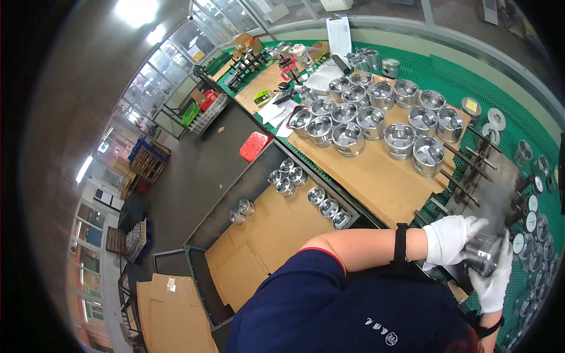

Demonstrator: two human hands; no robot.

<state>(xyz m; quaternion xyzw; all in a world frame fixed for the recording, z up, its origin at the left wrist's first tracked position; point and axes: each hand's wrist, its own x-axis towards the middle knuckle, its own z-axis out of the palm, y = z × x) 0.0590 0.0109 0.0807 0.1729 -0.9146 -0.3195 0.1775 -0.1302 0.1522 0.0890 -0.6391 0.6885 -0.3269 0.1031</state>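
Both my hands wear white gloves and come together at the right side, over a grey metal fixture plate (491,176). Between them is a shiny metal piston (484,254), tilted on its side. My left hand (450,240) grips it from the left, with its fingers over the upper side. My right hand (493,281) holds it from below and from the right, fingers pointing up along it. Close beyond the piston stand round dial gauges (530,222) on the fixture. Several finished-looking pistons (428,154) stand open end up on a brown cardboard sheet (359,170) to the left.
Dark rods (460,187) jut from the fixture toward the cardboard. Metal rings (496,119) lie on the green mat (453,70). At left, a low cart (247,259) lined with cardboard carries more pistons. A clipboard (339,36) leans at the back; a red container (254,146) stands beyond the cart.
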